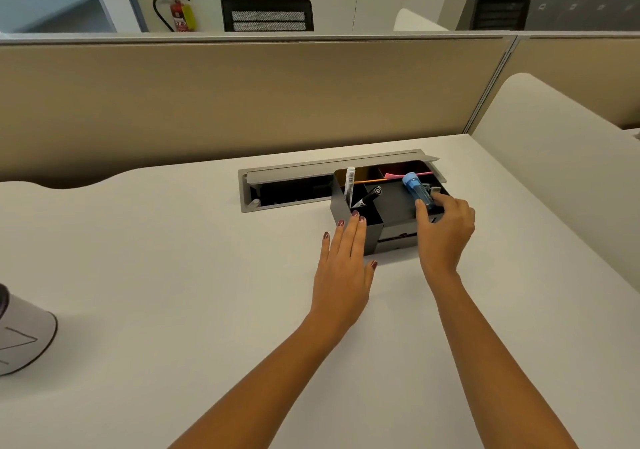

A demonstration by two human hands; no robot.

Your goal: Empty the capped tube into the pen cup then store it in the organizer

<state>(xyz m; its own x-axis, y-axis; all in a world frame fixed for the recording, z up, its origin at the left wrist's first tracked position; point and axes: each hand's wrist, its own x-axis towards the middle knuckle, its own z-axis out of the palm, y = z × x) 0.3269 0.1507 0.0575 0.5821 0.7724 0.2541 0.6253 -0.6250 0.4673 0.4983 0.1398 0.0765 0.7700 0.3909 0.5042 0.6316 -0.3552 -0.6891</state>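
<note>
At a pale office table (173,275), a person's right hand (445,230) grips a blue capped tube (417,188) over the black organizer (398,206), cap on, low above an open tray; the emptying looks done, only the setting down left. The left hand (343,265), open and flat, steadies the pen cup (349,216), where two pens (349,185) stand

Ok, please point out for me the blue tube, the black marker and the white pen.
blue tube (419,189): head view, on the clear blue body below the cap.
black marker (367,197): head view, on the middle of its barrel.
white pen (349,185): head view, on the upper barrel above the cup's rim.
</note>
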